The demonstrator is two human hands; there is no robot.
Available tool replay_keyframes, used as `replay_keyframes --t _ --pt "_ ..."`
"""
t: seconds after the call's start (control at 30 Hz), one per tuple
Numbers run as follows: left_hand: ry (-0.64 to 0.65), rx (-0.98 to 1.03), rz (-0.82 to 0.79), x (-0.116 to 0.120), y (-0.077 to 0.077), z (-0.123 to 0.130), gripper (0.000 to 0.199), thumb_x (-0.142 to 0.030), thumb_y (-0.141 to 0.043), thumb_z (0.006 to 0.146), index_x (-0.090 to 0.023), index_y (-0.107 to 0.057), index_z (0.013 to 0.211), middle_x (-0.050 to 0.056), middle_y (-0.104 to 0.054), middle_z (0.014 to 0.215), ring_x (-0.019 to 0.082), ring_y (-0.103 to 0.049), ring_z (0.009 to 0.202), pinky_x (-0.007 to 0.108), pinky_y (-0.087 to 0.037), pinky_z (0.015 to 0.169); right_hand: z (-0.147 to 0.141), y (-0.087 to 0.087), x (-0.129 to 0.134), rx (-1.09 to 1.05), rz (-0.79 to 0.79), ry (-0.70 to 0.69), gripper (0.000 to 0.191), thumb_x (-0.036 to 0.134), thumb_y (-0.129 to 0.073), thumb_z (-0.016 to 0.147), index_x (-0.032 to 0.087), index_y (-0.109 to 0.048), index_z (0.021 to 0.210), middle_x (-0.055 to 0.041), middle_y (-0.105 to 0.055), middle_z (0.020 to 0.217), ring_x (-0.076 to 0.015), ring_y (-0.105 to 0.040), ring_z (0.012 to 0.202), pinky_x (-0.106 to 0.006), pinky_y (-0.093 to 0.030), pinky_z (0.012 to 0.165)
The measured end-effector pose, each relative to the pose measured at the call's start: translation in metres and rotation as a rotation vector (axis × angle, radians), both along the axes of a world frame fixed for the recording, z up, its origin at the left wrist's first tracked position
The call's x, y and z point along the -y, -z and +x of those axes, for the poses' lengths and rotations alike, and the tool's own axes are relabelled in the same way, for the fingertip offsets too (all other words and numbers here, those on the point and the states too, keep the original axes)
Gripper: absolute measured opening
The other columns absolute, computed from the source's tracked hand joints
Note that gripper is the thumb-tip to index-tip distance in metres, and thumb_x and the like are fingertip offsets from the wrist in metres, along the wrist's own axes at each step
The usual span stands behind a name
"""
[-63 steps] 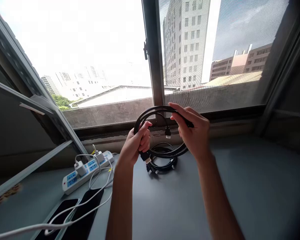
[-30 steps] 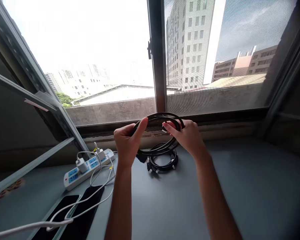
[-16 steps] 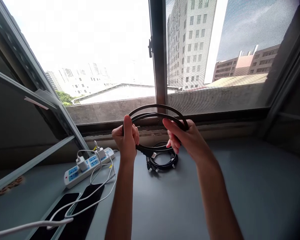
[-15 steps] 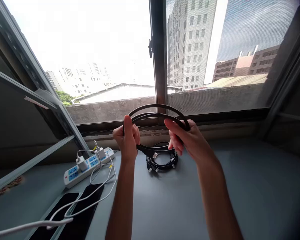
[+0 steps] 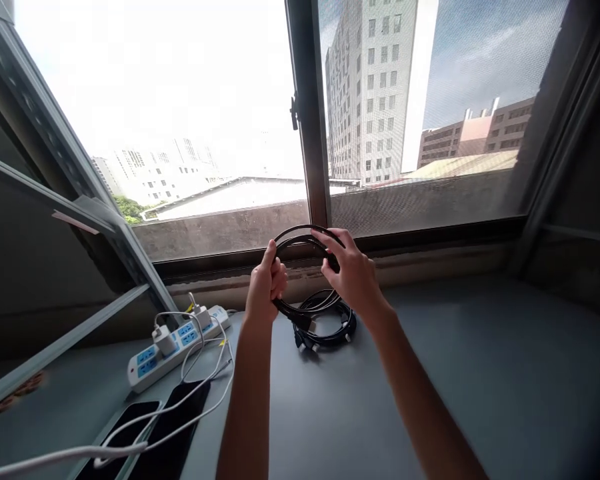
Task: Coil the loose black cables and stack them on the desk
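Observation:
A black cable (image 5: 300,239), wound in a loose coil, is held up in the air above the table. My left hand (image 5: 266,283) is closed round the coil's left side, thumb pointing up. On the coil's right side, my right hand (image 5: 351,270) grips the loops between thumb and fingers. A dark plug with a light metal end hangs at the coil's lower left, near my left hand. Below, more coiled black cables (image 5: 330,341) lie on the table, several metal plug ends showing around them; the held coil partly hides them.
On the left stands a white power strip (image 5: 155,367) with two white chargers plugged in. White cords (image 5: 180,400) run from it across two dark phones (image 5: 180,427). A metal shelf frame (image 5: 135,253) rises at the left. Behind the grey table (image 5: 320,413) is a window (image 5: 310,133).
My hands have drawn closer together, and the held coil has become narrower and rounder. My right hand has moved left, its fingers now over the top of the loops. The view has shifted slightly.

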State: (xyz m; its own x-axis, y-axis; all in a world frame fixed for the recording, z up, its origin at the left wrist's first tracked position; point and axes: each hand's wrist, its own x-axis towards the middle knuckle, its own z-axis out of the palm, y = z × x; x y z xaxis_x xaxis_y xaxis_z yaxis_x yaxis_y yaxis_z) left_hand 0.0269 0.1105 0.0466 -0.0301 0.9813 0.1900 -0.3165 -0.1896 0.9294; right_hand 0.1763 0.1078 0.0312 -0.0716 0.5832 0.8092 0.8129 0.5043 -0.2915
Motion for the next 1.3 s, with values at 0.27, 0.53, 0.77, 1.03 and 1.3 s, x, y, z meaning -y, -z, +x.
replay_keyframes --t 0.27,0.53,0.77,1.03,1.3 --pt "0.324 0.146 -0.139 -0.004 -0.003 -0.006 0.046 -0.034 -0.035 0.093 -0.018 -0.03 0.05 -0.009 -0.02 0.033 0.002 -0.012 0.024 0.015 -0.012 0.025 -0.001 0.006 -0.004 0.07 -0.147 0.059 0.054 0.005 -0.049 0.079 0.023 -0.048 0.13 -0.0029 -0.042 0.137 -0.0234 -0.05 0.113 -0.032 -0.053 0.076" --pt "0.517 0.213 -0.106 -0.017 0.011 -0.022 0.037 -0.012 -0.044 0.085 -0.015 -0.033 0.051 -0.01 -0.025 0.037 -0.001 -0.015 0.027 0.012 -0.015 0.026 0.007 0.016 -0.015 0.02 -0.333 -0.177 0.071 0.003 -0.046 0.078 0.022 -0.024 0.143 -0.0085 -0.049 0.131 -0.0254 -0.057 0.104 -0.033 -0.046 0.084" --pt "0.219 -0.003 -0.014 -0.01 0.012 -0.004 0.037 -0.008 -0.057 0.074 -0.019 -0.029 0.052 -0.012 -0.02 0.035 0.0 -0.014 0.027 0.015 -0.012 0.027 0.001 0.02 -0.022 0.077 -0.295 0.041 0.064 0.005 -0.052 0.078 0.025 -0.039 0.137 -0.0028 -0.053 0.124 -0.0226 -0.057 0.102 -0.028 -0.05 0.075" --pt "-0.134 -0.339 0.228 0.003 0.01 0.016 0.043 -0.044 -0.063 0.073 -0.018 -0.036 0.052 -0.009 -0.027 0.04 0.002 -0.023 0.035 0.019 -0.016 0.034 -0.034 0.025 -0.016 0.101 -0.497 0.155 0.066 0.005 -0.049 0.079 0.014 -0.029 0.141 -0.0103 -0.064 0.096 -0.0277 -0.062 0.086 -0.036 -0.05 0.072" --pt "-0.215 -0.403 0.315 -0.001 0.009 -0.005 0.056 -0.055 -0.061 0.07 -0.017 -0.03 0.043 -0.008 -0.022 0.041 0.002 -0.019 0.036 0.022 -0.011 0.036 -0.007 0.036 -0.038 -0.284 -0.463 -0.256 0.052 0.016 -0.054 0.077 0.018 -0.03 0.122 -0.0076 -0.059 0.105 -0.0177 -0.062 0.074 -0.03 -0.051 0.067"
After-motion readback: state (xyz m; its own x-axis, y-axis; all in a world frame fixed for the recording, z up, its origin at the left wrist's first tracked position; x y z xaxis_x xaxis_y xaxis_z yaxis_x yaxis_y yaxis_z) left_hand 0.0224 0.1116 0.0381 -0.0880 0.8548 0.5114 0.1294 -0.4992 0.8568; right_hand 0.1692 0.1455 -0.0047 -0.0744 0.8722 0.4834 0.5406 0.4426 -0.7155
